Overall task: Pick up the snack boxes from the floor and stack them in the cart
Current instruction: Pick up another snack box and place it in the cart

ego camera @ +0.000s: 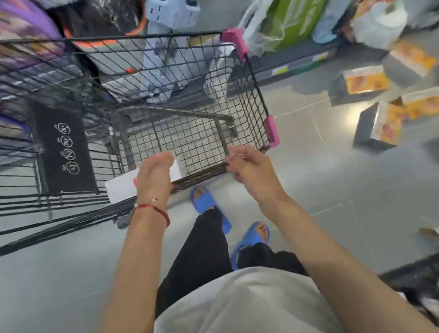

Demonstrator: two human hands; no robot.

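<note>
While both my hands rest on the near rim of the cart (233, 82), left hand (155, 174) flat and open, right hand (247, 166) curled on the wire, no box is loaded. Snack boxes (366, 79) lie scattered on the floor (319, 196) to my right; I judge turning and stooping comes next. Motion blur hides the printing on the boxes.

The cart (196, 141) basket stands open-topped at twelve o'clock, its wire walls fencing every side. Bare floor (317, 184) spreads toward three o'clock, where scattered snack boxes (380, 125) lie before a shelf (296, 60).
</note>
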